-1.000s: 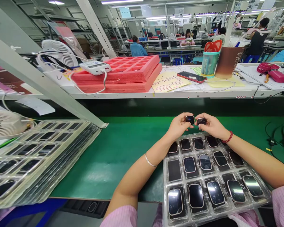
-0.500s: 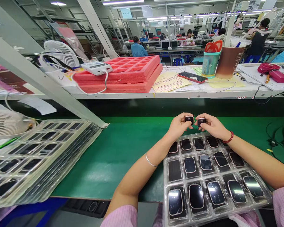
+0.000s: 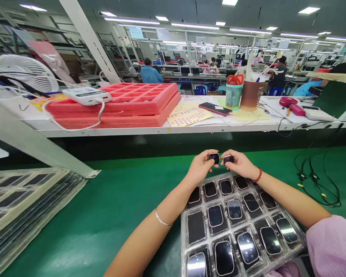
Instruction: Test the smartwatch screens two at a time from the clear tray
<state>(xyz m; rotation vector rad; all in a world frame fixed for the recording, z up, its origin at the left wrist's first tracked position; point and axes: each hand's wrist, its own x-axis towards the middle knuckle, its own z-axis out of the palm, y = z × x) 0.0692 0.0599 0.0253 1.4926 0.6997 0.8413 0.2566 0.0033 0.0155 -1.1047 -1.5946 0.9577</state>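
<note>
Just beyond the far edge of a clear plastic tray (image 3: 207,249), my left hand (image 3: 201,166) is closed on a smartwatch (image 3: 213,157) with a dark face and rounded corners. Close beside it, my right hand (image 3: 242,165) grips a second smartwatch (image 3: 228,159), thumb on its face. A small gap parts the two watches. Several similar watch faces (image 3: 215,216) lie in the tray's pockets. One pocket (image 3: 195,227) at the left of the middle row shows only a dark bottom. My forearms cover parts of the tray's far corners.
Stacked trays (image 3: 31,192) stand at the left on the green bench (image 3: 109,215). Black cables (image 3: 314,177) lie at the right. The shelf (image 3: 132,132) ahead bears red foam trays (image 3: 138,115), a phone (image 3: 215,108), a teal cup (image 3: 234,96) and a fan (image 3: 29,73).
The view has tilted up and turned right, so the scene sits further left and lower. Both hands still hold their watches above the bench. The left watch's face now shows faint light marks.
</note>
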